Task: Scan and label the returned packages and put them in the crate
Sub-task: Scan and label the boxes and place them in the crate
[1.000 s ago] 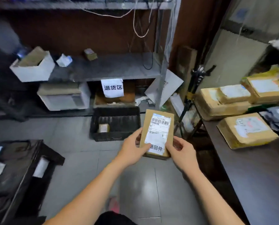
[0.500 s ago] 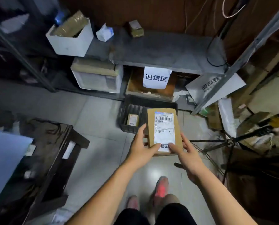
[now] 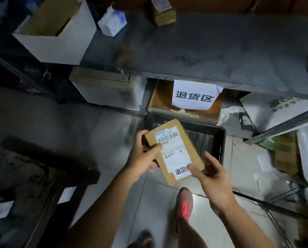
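A flat brown cardboard package (image 3: 187,140) with a white barcode label and a white return sticker is held tilted over the near edge of the black plastic crate (image 3: 219,138) on the floor. My left hand (image 3: 142,154) grips its left edge, thumb on the label. My right hand (image 3: 210,174) holds the near right corner, thumb on the return sticker, fingers under the box. The package hides most of the crate's inside.
A white paper sign (image 3: 194,95) hangs from the grey shelf (image 3: 212,51) above the crate. White boxes (image 3: 56,38) sit on and under the shelf at left. A dark low table (image 3: 33,176) stands at left, cartons (image 3: 285,151) at right. My foot (image 3: 183,203) is below the package.
I have stepped closer and bent down to the crate. The package has moved forward over the crate's near edge and turned counter-clockwise; both hands still hold it.
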The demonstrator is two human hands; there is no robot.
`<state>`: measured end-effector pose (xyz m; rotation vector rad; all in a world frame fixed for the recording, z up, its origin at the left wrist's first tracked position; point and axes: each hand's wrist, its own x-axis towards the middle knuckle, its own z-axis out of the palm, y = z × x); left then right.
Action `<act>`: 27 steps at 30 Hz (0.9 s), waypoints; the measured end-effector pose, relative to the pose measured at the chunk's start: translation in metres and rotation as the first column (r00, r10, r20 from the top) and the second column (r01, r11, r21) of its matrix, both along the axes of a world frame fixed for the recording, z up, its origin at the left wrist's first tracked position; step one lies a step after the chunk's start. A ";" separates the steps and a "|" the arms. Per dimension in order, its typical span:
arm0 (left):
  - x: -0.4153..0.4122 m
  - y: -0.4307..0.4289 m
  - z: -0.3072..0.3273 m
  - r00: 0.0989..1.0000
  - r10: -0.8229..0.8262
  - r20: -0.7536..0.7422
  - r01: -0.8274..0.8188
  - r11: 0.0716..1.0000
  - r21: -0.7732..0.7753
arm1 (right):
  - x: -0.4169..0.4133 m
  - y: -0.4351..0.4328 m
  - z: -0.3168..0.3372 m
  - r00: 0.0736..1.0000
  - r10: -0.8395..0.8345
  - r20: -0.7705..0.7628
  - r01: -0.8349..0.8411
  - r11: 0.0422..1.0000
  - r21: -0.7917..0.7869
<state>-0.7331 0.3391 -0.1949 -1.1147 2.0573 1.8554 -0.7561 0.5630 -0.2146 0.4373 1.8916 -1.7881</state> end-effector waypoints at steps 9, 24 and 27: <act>-0.064 -0.054 -0.188 0.998 -0.047 0.041 0.056 0.963 -0.263 | -0.093 -0.080 -0.163 0.951 -0.256 0.173 0.252 0.967 0.045; -0.182 -0.130 -0.471 0.935 -0.322 0.145 0.352 0.880 -0.319 | -0.222 -0.153 -0.448 0.994 0.094 0.055 -0.105 0.961 0.257; -0.192 -0.129 -0.509 0.922 -0.339 0.188 0.384 0.858 -0.340 | -0.231 -0.158 -0.480 0.992 0.108 0.064 -0.122 0.951 0.284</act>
